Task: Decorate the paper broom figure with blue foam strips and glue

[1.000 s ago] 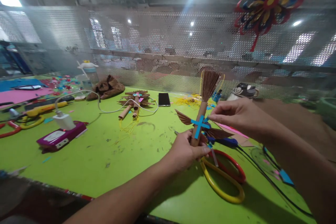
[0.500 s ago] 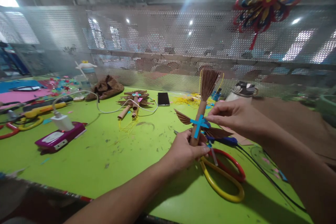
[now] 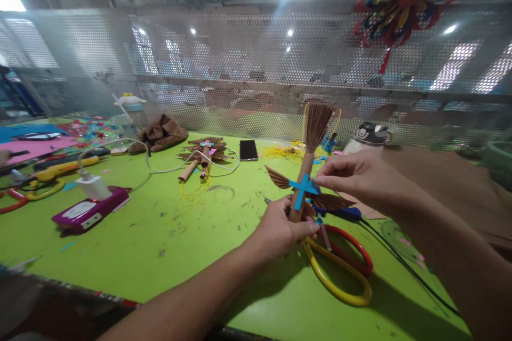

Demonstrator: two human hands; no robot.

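My left hand (image 3: 286,226) is closed round the lower end of a brown paper figure (image 3: 306,165), a rolled tube with a pleated fan at its top and pleated wings at its sides. Two blue paper strips (image 3: 303,187) cross on the tube's front. At the right end of the crosswise strip, the thumb and fingertips of my right hand (image 3: 348,173) are pinched together. Below the figure, scissors (image 3: 338,282) with one red and one yellow handle lie on the table. A blue glue gun (image 3: 344,214) with a black cord is partly hidden behind the figure.
On the green table (image 3: 160,277) a purple power strip (image 3: 92,210) holds a white charger. Farther back lie brown paper figures (image 3: 206,154), a phone (image 3: 248,150), yellow shreds (image 3: 286,152) and crumpled brown paper (image 3: 160,133). A bottle (image 3: 366,138) and brown sheets (image 3: 440,186) are at right.
The view has shifted very slightly. My right fingertips stay at the end of the blue strip, and my left hand keeps its hold on the figure.
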